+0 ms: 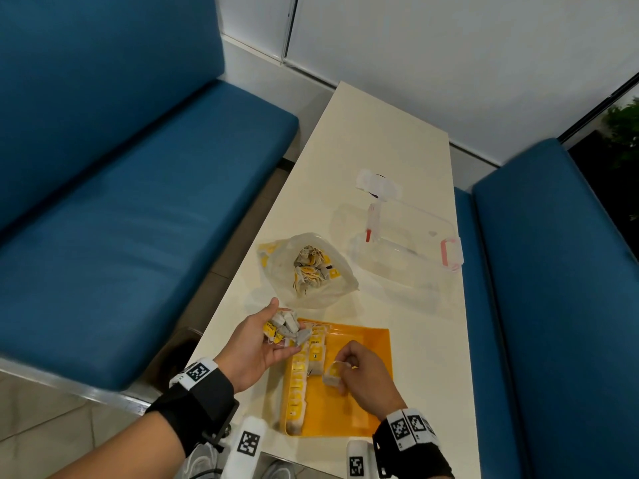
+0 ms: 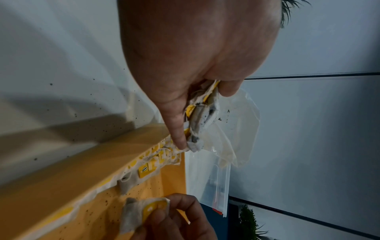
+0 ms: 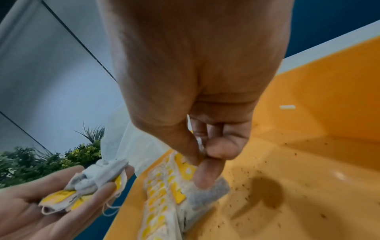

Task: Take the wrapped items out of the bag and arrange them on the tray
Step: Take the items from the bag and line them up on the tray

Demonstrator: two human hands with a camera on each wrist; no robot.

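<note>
A clear plastic bag (image 1: 307, 271) with several yellow-tagged tea bags inside lies open on the cream table (image 1: 383, 133). Just in front of it sits the orange tray (image 1: 359, 406), with rows of tea bags (image 1: 301, 371) along its left side. My left hand (image 1: 281, 331) hovers palm up over the tray's far left corner and holds a bunch of tea bags (image 1: 287, 326) (image 2: 202, 113) (image 3: 92, 183). My right hand (image 1: 340, 366) (image 3: 202, 155) is over the tray's middle and pinches a single tea bag (image 1: 330, 376) (image 3: 207, 194) (image 2: 139, 214) beside the rows.
A clear lidded container (image 1: 408, 243) with pink latches stands at the right behind the tray, with a white wrapper (image 1: 378, 184) beyond it. Blue benches (image 1: 138, 202) flank the narrow table. Loose tea specks dot the tray floor (image 3: 298, 170).
</note>
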